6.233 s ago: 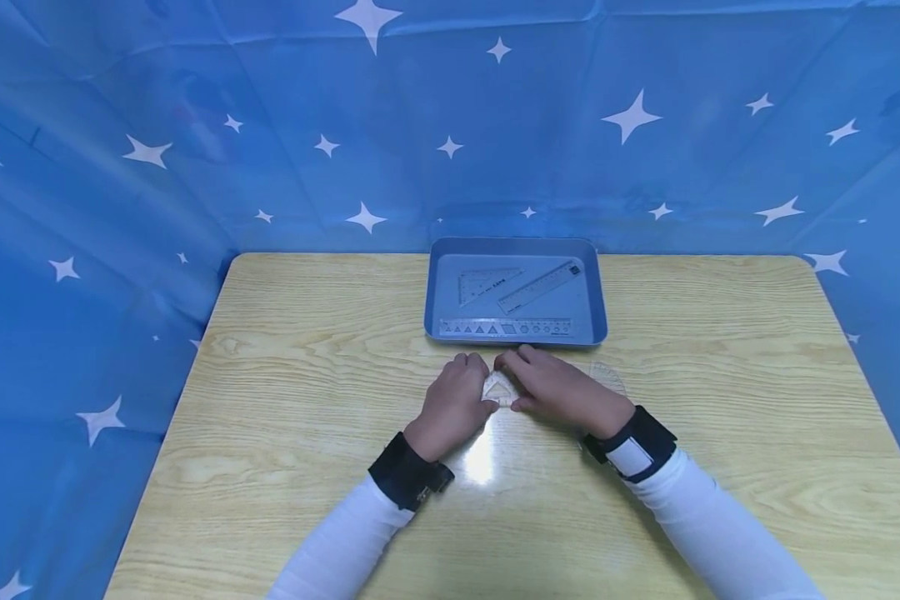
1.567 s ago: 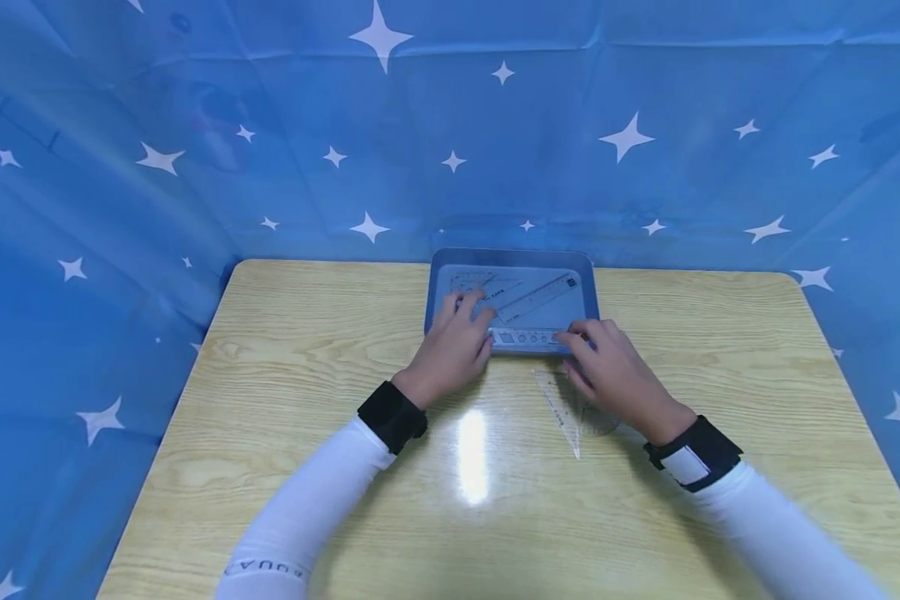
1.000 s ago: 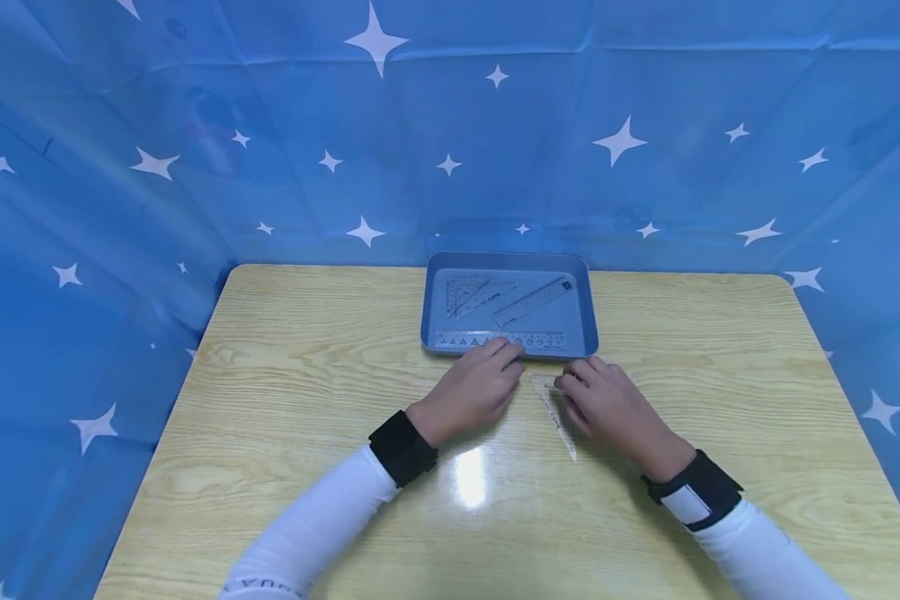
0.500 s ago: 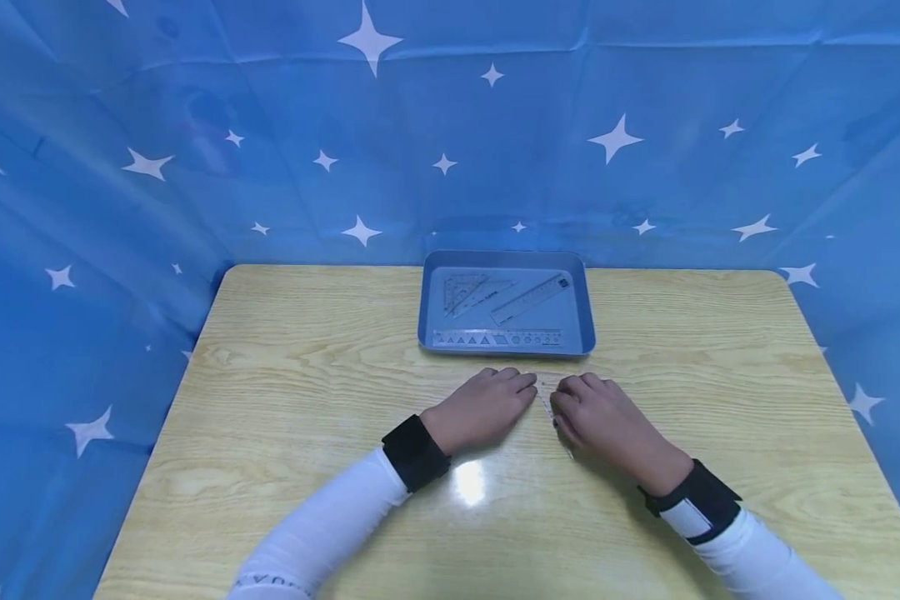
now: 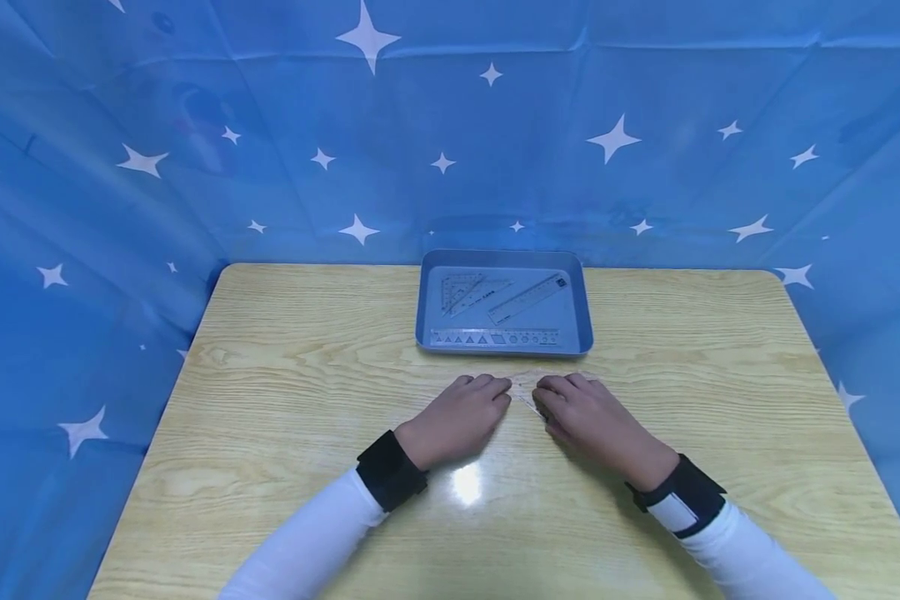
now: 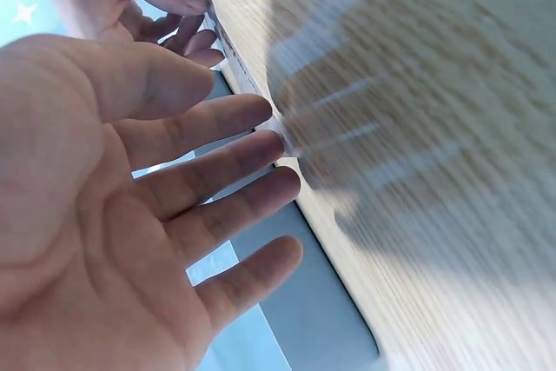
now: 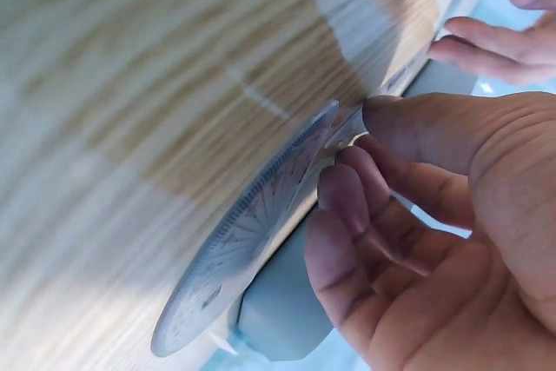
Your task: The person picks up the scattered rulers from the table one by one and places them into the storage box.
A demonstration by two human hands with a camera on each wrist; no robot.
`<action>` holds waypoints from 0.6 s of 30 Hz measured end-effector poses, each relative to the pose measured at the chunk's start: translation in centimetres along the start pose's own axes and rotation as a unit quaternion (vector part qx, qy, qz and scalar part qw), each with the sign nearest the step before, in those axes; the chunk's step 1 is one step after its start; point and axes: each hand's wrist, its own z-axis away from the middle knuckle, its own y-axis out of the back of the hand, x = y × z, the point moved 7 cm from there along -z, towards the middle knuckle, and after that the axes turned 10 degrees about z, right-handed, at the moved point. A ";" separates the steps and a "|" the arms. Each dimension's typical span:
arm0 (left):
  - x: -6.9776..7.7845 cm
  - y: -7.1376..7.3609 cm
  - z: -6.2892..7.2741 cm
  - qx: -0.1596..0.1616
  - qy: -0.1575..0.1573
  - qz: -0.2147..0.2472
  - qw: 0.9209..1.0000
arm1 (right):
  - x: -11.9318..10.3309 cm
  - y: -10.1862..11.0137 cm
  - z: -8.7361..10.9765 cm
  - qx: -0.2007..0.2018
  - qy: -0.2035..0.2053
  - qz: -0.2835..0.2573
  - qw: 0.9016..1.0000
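A light wood-grained surface (image 5: pixel 300 358) with rounded far corners is seen from above, backed and flanked by a blue cloth (image 5: pixel 420 100) patterned with white stars. A shallow blue-grey tray (image 5: pixel 504 351) is set at the middle of the far edge, well apart from both far corners. Inside it, two overlapping clear triangles (image 5: pixel 459 292) are laid toward its left end, a short clear ruler (image 5: pixel 527 300) is placed slantwise on the right, and a longer stencil ruler (image 5: pixel 495 337) with cut-out shapes is stretched along its near wall. Just in front of the tray, on the middle of the surface, a clear set square (image 5: pixel 527 394) is positioned between two bare hands and partly covered by them. Its edge is pinched between the thumb and curled fingers of the right hand (image 5: pixel 596 422). The left hand (image 5: pixel 456 422) is held with fingers extended and spread, the fingertips placed at the other end of the set square; whether it is pressed cannot be told. A clear protractor (image 7: pixel 248 236) is shown beside the right hand in the right wrist view, close to the surface and mostly hidden from above. Black wristbands (image 5: pixel 392 472) and white sleeves (image 5: pixel 311 533) are worn on both arms.
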 end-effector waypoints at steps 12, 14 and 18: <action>-0.3 1.3 2.2 0.053 0.000 0.007 0.999 | 0.2 0.1 -0.4 0.016 -0.023 0.023 0.999; -0.4 1.3 2.5 0.056 -0.002 0.008 0.998 | 0.2 0.0 -0.5 0.011 -0.026 0.020 0.999; -0.6 1.2 3.0 0.050 0.006 0.018 0.999 | 0.2 -0.2 -0.8 -0.001 -0.033 0.010 0.999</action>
